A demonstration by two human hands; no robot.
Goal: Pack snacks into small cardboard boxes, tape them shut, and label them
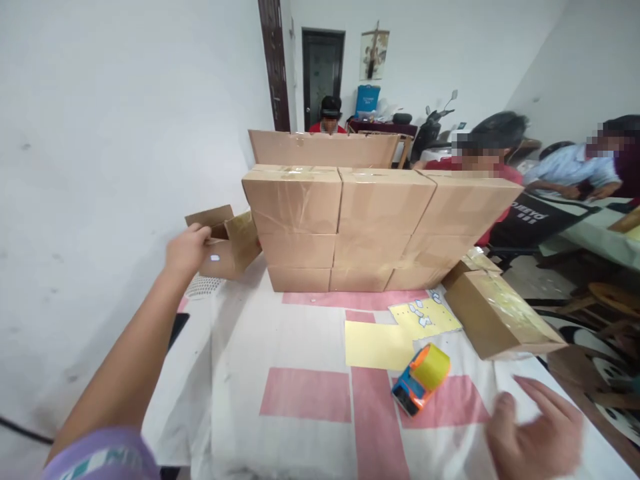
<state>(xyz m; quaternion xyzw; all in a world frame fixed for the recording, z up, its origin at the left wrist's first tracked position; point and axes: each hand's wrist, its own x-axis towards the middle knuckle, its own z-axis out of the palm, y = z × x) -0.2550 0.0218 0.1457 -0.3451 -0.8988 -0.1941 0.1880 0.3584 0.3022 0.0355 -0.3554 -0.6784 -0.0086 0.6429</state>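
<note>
My left hand [186, 251] reaches out to the far left and grips the flap of a small open cardboard box [227, 245], which sits at the left end of a wall of stacked, taped cardboard boxes [345, 230]. Low at the right, my right hand [537, 433] hovers over the table with fingers spread and nothing in it. Just left of it lies an orange and blue tape dispenser [421, 378] carrying a yellowish roll.
The table wears a white cloth with pink patches [305, 393]. Yellow sheets [380, 345] lie near the dispenser. A taped box [500, 317] rests at the right edge. Other people sit behind the stack and at a table on the right. A white wall runs along the left.
</note>
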